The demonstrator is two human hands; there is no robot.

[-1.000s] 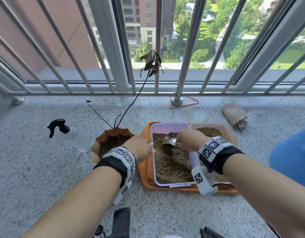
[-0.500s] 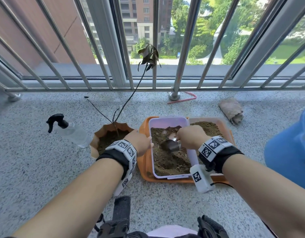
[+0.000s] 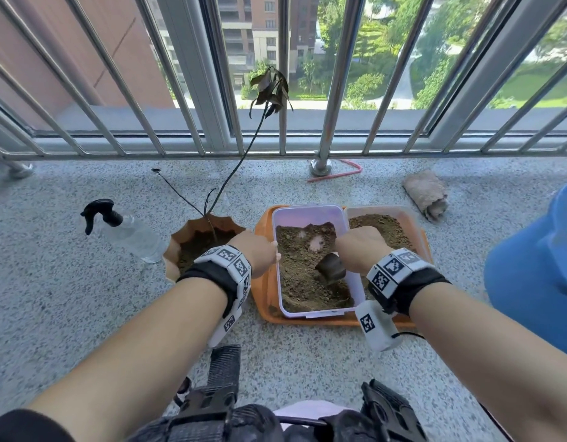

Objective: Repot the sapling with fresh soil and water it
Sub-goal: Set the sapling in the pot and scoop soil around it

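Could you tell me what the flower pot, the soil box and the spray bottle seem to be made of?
The flower pot looks like matte terracotta or terracotta-coloured plastic: dull orange-brown, scalloped rim. The soil box seems translucent plastic, since its thin pale wall lets light through. The spray bottle appears clear plastic with a black plastic trigger head.

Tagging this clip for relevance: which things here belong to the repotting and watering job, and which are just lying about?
Part of the job:
terracotta pot holding the sapling
clear tub of soil
scoop, held by the right hand
left hand, at the tub's rim
spray bottle

Lying about:
rolled cloth
red cord
blue object at right
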